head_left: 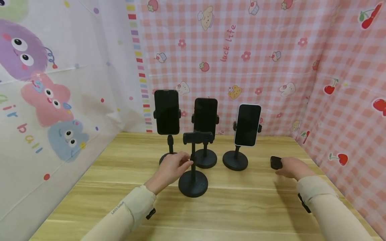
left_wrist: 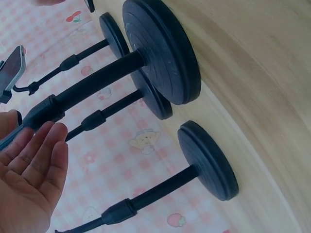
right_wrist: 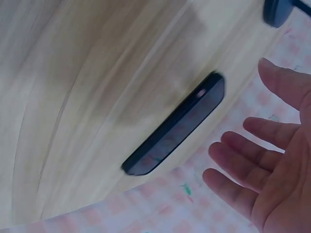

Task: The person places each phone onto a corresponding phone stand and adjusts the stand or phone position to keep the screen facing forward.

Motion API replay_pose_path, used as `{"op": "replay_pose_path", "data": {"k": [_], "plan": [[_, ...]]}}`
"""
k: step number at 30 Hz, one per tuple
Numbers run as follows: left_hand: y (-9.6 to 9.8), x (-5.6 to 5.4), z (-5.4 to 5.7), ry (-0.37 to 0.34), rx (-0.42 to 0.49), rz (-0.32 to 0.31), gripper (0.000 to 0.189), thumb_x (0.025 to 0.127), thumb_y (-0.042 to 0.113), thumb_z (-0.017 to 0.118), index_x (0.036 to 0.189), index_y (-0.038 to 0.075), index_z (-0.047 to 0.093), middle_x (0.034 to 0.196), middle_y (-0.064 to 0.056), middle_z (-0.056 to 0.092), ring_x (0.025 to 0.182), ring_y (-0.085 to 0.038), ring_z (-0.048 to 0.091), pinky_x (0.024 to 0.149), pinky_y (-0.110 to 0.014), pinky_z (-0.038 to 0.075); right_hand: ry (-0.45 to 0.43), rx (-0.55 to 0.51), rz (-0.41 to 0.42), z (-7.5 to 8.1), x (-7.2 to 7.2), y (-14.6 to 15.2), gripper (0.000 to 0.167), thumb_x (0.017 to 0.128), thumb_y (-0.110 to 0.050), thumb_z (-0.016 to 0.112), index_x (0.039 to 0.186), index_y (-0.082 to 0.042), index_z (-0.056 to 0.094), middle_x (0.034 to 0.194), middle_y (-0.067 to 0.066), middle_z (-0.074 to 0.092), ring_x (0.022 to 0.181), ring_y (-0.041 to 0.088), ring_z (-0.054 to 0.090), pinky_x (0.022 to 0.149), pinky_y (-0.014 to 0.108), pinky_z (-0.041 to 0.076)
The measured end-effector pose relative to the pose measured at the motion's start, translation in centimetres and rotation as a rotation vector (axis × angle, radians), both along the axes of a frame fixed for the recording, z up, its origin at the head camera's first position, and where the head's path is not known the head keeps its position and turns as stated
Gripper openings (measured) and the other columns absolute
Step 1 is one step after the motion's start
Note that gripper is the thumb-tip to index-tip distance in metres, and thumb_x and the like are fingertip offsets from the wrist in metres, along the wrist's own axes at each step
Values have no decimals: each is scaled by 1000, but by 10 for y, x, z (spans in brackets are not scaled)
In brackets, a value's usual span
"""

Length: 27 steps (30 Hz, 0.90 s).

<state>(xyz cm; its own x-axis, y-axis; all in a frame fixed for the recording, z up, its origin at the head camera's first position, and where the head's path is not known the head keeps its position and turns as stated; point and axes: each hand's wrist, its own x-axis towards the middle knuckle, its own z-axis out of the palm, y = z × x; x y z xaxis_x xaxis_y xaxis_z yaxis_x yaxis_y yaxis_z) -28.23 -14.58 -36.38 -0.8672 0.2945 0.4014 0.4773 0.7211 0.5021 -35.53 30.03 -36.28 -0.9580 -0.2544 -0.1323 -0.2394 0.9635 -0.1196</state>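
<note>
An unloaded black phone stand (head_left: 193,182) stands upright nearest me, its clamp holding nothing. My left hand (head_left: 175,167) is at its pole, with relaxed, fairly straight fingers (left_wrist: 53,145) right by the collar. On the right, a dark phone (head_left: 275,162) lies flat on the table (head_left: 241,214). My right hand (head_left: 291,168) reaches beside it; the right wrist view shows spread fingers (right_wrist: 243,165) apart from the phone, with nothing between them.
Behind the near stand, three more black stands hold upright phones: a left phone (head_left: 167,112), a middle phone (head_left: 205,115) and a white-edged phone (head_left: 248,125). A pink checked cloth (head_left: 271,73) hangs behind the table, and a white printed cloth (head_left: 99,93) on the left.
</note>
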Motion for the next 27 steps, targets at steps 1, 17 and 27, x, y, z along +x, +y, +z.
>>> {"op": "replay_pose_path", "data": {"k": [1, 17, 27], "plan": [[-1, 0, -1, 5, -4, -6, 19, 97, 24, 67, 108, 9, 70, 94, -1, 72, 78, -10, 65, 73, -32, 55, 13, -5, 2, -1, -2, 4, 49, 89, -25, 71, 110, 17, 58, 102, 32, 63, 95, 47, 61, 82, 57, 48], [-19, 0, -10, 21, -19, -26, 12, 95, 24, 69, 98, 13, 72, 85, 7, 67, 71, -6, 57, 68, -27, 52, 26, -64, -132, -48, -33, 70, 114, 87, -71, 57, 128, 32, 31, 125, 55, 35, 112, 66, 42, 92, 67, 39], [-19, 0, -15, 4, -19, -42, 12, 96, 22, 68, 100, 12, 72, 84, 7, 68, 70, -6, 57, 67, -26, 51, 46, -138, -71, -73, -44, 89, 103, 93, -60, 56, 130, 32, 28, 128, 54, 32, 115, 66, 39, 94, 67, 37]]}}
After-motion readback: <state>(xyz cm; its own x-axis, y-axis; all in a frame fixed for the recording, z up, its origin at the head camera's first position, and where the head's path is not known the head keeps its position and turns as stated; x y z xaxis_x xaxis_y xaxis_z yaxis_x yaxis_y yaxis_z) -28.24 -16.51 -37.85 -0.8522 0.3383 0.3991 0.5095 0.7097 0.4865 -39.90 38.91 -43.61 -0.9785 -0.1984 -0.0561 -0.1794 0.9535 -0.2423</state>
